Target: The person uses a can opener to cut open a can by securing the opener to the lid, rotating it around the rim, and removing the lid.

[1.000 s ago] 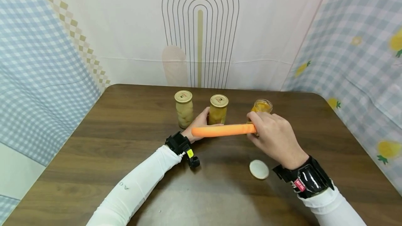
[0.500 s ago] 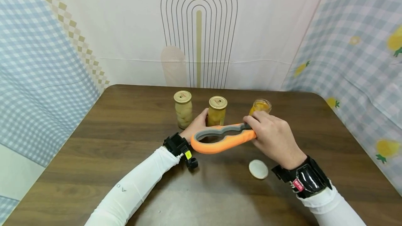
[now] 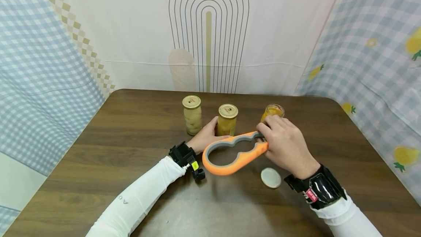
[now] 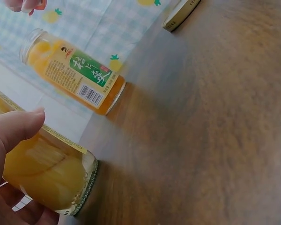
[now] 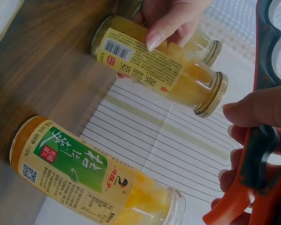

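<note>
Left hand (image 3: 206, 136) gripping a gold-lidded cylindrical glass jar of yellow fruit (image 3: 227, 124); right hand (image 3: 285, 142) grasping an orange-and-grey looped plastic tool (image 3: 243, 159).
Head: jar and tool near centre, brown wooden tabletop (image 3: 141, 127) beneath. Left wrist: gripped jar lower left, lidless glass jar of orange fruit (image 4: 79, 70) upper left. Right wrist: gripped jar upper centre, tool at right.

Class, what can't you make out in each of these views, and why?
Head view: lower part of the open jar, behind the right hand.
Head view: print on the gold lid of the held jar, too small.
Left wrist view: held jar's top, cut off by left edge.
Right wrist view: most of the other closed jar, behind the held jar and left hand.
Right wrist view: part of the loose lid, cut by the upper left corner.
</note>
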Available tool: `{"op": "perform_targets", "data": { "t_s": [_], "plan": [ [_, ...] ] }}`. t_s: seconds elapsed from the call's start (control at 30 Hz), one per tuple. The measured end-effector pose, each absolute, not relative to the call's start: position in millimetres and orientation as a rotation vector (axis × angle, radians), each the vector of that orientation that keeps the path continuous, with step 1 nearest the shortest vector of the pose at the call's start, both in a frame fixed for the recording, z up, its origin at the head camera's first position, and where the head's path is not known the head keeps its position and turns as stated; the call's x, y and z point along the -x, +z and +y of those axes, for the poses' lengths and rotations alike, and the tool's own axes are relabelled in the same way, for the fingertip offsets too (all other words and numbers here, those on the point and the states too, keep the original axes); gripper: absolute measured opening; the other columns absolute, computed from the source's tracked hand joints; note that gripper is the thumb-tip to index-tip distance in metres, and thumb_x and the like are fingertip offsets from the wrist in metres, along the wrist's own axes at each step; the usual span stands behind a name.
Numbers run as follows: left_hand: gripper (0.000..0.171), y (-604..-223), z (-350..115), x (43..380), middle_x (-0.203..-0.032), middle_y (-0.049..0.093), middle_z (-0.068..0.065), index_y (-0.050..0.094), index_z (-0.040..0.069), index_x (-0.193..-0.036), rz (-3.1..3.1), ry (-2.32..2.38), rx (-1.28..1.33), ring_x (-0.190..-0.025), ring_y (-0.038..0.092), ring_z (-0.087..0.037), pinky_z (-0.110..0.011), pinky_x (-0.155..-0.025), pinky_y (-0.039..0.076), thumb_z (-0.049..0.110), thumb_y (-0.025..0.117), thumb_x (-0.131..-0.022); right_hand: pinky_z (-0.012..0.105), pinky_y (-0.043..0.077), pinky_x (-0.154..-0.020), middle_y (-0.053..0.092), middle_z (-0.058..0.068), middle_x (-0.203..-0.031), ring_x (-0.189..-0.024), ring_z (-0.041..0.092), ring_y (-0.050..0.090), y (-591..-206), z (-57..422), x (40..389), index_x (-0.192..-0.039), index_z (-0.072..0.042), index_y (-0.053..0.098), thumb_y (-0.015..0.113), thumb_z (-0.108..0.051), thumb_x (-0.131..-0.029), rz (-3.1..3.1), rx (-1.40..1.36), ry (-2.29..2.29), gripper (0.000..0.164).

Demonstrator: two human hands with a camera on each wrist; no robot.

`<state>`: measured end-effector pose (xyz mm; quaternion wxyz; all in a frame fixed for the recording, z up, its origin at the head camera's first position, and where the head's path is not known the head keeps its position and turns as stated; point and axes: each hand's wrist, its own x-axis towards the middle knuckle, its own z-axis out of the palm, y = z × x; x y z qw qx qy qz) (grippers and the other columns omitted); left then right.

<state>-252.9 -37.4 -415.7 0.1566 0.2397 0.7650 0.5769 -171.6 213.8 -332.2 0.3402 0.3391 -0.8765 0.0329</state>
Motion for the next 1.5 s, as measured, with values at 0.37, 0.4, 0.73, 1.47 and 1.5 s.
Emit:
{"op": "perform_targets", "data": {
  "t_s": [0.37, 0.4, 0.73, 1.47, 1.5],
  "plan": [
    [0.061, -419.2, -39.5, 249.7, -0.142, 0.053, -0.018, 0.034, 0.005, -0.146, 2.129, 1.715, -0.744, -0.131, 0.055, -0.029, -0.04, -0.11, 0.046, 0.005, 0.068, -0.095, 0.041, 0.05, -0.076, 0.062, 0.005, -0.079, -0.078, 0.027, 0.061, -336.8, 212.9, 167.9, -0.085, -0.009, 0.057, 0.079, -0.006, -0.07, -2.325, -0.916, 0.048, 0.027],
    [0.062, -418.9, -39.4, 249.7, -0.142, 0.053, -0.018, 0.034, 0.005, -0.146, 2.126, 1.715, -0.74, -0.131, 0.055, -0.029, -0.04, -0.109, 0.046, 0.005, 0.069, -0.095, 0.041, 0.05, -0.077, 0.063, 0.005, -0.078, -0.078, 0.026, 0.063, -336.9, 213.0, 167.7, -0.085, -0.009, 0.057, 0.08, -0.007, -0.07, -2.325, -0.914, 0.046, 0.027],
    [0.061, -419.4, -39.6, 250.5, -0.142, 0.053, -0.018, 0.035, 0.005, -0.145, 2.151, 1.695, -0.744, -0.13, 0.055, -0.029, -0.039, -0.107, 0.047, 0.006, 0.07, -0.094, 0.042, 0.05, -0.079, 0.065, 0.006, -0.078, -0.08, 0.029, 0.066, -335.6, 212.4, 169.0, -0.086, -0.009, 0.056, 0.073, -0.006, -0.075, -2.308, -0.912, 0.03, 0.02],
    [0.06, -416.5, -42.5, 242.7, -0.137, 0.056, -0.016, 0.037, 0.007, -0.144, 2.181, 1.637, -0.786, -0.121, 0.058, -0.023, -0.035, -0.102, 0.05, 0.01, 0.07, -0.094, 0.045, 0.048, -0.086, 0.058, 0.008, -0.083, -0.086, 0.032, 0.06, -332.6, 211.9, 169.6, -0.092, -0.007, 0.057, 0.06, -0.002, -0.071, -2.326, -0.909, 0.043, 0.022],
    [0.059, -416.2, -42.5, 242.0, -0.136, 0.057, -0.014, 0.037, 0.008, -0.143, 2.185, 1.635, -0.785, -0.12, 0.058, -0.021, -0.033, -0.101, 0.05, 0.011, 0.07, -0.094, 0.045, 0.048, -0.086, 0.058, 0.008, -0.083, -0.086, 0.033, 0.06, -332.3, 211.8, 169.6, -0.093, -0.007, 0.057, 0.06, -0.003, -0.071, -2.327, -0.908, 0.039, 0.022]
  ]
}}
